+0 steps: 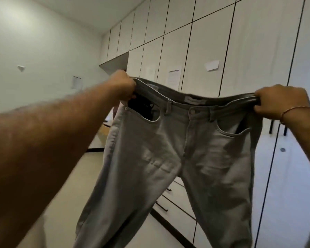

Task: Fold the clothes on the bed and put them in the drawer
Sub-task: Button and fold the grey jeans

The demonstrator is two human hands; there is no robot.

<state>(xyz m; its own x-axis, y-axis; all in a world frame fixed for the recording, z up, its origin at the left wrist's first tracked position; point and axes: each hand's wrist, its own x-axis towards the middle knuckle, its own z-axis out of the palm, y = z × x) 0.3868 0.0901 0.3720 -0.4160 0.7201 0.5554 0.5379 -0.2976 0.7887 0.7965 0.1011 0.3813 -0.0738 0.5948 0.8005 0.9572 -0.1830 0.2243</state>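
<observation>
A pair of light grey jeans (177, 158) hangs spread out in the air in front of me, front side facing me, legs dangling down out of the frame. My left hand (123, 85) grips the waistband at its left end. My right hand (279, 101), with a thin bracelet at the wrist, grips the waistband at its right end. The waistband is pulled taut between both hands. Behind the jeans, low down, drawers (175, 199) with dark bar handles sit in the wardrobe wall. The bed is out of view.
A tall white wardrobe wall (213, 42) with papers taped to its doors fills the right side. A pale wall (34, 51) stands at the left. Light floor (75, 185) runs below. A brown box-like object (104, 131) sits far back beside the wardrobe.
</observation>
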